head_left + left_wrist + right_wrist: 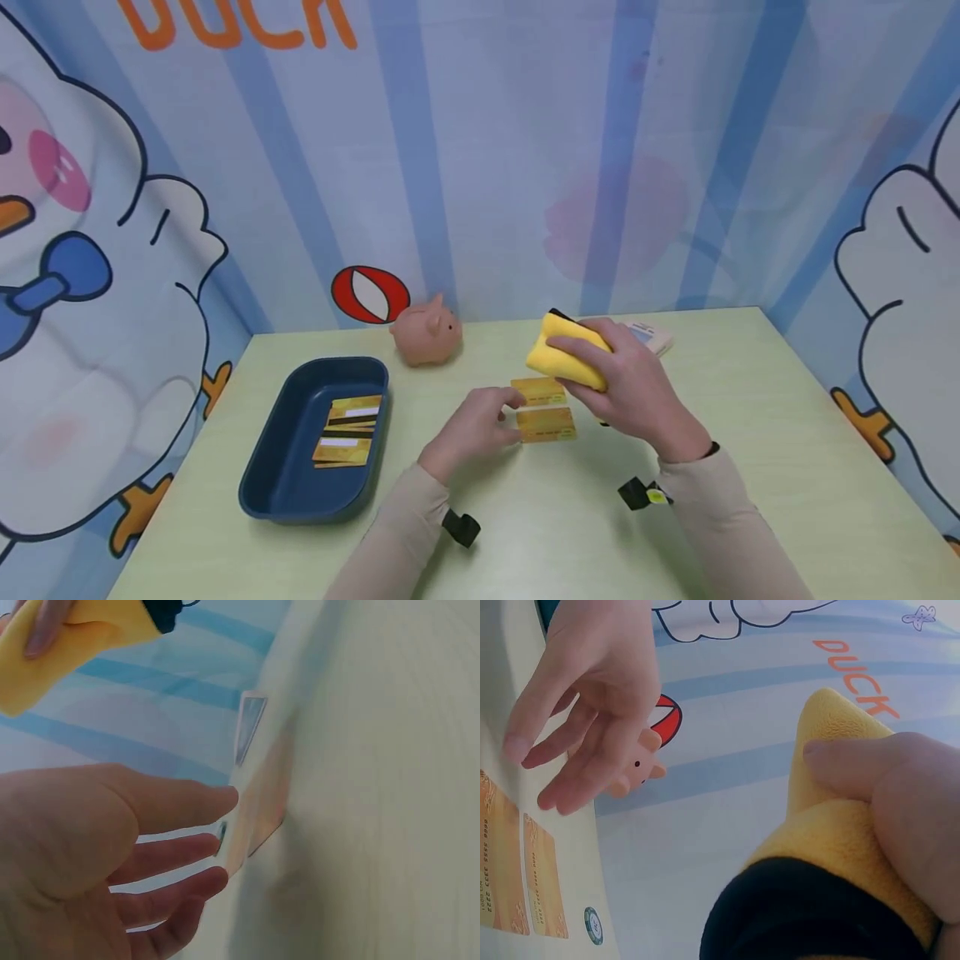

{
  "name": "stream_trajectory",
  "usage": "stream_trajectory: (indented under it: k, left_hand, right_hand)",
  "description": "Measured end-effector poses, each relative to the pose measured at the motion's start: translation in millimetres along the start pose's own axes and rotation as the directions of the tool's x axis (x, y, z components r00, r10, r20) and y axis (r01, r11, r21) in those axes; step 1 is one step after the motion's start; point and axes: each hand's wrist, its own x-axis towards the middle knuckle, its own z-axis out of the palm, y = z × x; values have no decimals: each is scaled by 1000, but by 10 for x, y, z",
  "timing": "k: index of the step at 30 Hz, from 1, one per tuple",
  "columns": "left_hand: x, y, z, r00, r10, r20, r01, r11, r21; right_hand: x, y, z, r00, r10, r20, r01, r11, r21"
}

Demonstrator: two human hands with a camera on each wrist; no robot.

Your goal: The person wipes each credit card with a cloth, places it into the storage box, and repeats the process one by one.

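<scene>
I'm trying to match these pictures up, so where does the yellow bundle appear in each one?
Head: the yellow bundle is just right of centre, held in the right hand.
Left wrist: the yellow bundle is in the upper left corner, partly cut off.
Right wrist: the yellow bundle looms large, right of centre.
Shared landmark: the left hand, visible in all three.

In the head view, the right hand [633,385] partly hides the box [656,338] and print on the cards [546,423] is too small to read; in the wrist views, the left hand [600,697] partly covers the pig [634,769] and an edge crops the cloth [84,651]
</scene>
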Motion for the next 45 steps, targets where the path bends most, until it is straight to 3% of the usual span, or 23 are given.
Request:
stream_trajectory:
  k: [7,15,20,31,38,45]
  left_hand:
    - [45,45,134,999,-27,-33,31,992,122]
    - [44,40,208,998,-51,-21,54,987,149]
    - [48,58,202,997,-76,0,75,988,134]
    - [18,112,184,982,-143,121,130,986,107]
    - [-28,123,215,985,-154,77,146,985,93]
    - [-10,52,231,994,-101,37,102,993,-50]
  right_hand:
    - [13,-6,0,1000,10,16,-10,1000,2]
    - [0,-16,11,1000,7,17,-7,1000,0]
    - [-3,-10,18,1000,10,27,-10,1000,-1]
    - [-2,4,19,999,4,36,-4,1000,-6]
    - [-16,-2,20,999,15,40,-15,1000,-5]
    - [-10,4,-3,999,24,41,-24,1000,-17]
